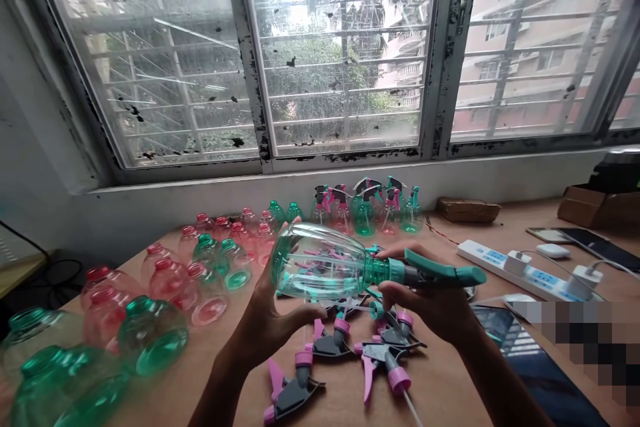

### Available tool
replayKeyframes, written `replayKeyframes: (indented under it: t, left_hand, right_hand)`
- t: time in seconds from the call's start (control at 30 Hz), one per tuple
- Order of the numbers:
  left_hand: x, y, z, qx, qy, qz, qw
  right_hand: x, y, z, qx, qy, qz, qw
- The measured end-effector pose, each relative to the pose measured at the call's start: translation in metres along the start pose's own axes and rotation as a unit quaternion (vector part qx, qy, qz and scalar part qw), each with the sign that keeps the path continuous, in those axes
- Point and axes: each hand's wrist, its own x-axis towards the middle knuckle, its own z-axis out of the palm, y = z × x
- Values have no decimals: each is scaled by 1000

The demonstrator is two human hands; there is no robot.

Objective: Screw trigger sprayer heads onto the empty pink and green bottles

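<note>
A clear green spray bottle [320, 259] lies sideways in the air above the table, its base to the left. My left hand [273, 317] is wrapped around the base end, with the thumb below. At the neck, the fingers of my right hand [425, 300] close around the green collar of the spray head [440, 273], which sits on the bottle's mouth. A thin tube shows inside the bottle. Below my hands lie several loose spray heads, among them a grey and pink one [295, 390] and another with a pink collar [387, 363].
Open red bottles [173, 283] and green bottles [153, 333] stand at the left. Several bottles with spray heads [365, 213] stand by the wall. On the right are a power strip [525, 270], a dark tablet [535, 360], phones and a cardboard box [595, 207].
</note>
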Motion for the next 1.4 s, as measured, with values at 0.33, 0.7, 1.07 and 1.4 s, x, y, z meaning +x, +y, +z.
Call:
replayKeyframes:
  t: [0.33,0.7,1.07,1.4]
  left_hand:
    - [-3,-8,5,46,71,8,996]
    - [1,-4,3,29,54,-15,998]
    - [0,3,-2,-18,5,8,1000]
    - [-3,-12,1,-40,-5,30,999]
  right_hand:
    - [-1,5,1,26,16,15,999]
    - [-1,3,2,55,-13,36,998]
    - [-2,0,3,16,4,2,1000]
    - [-1,6,-4,-19,8,-8,1000]
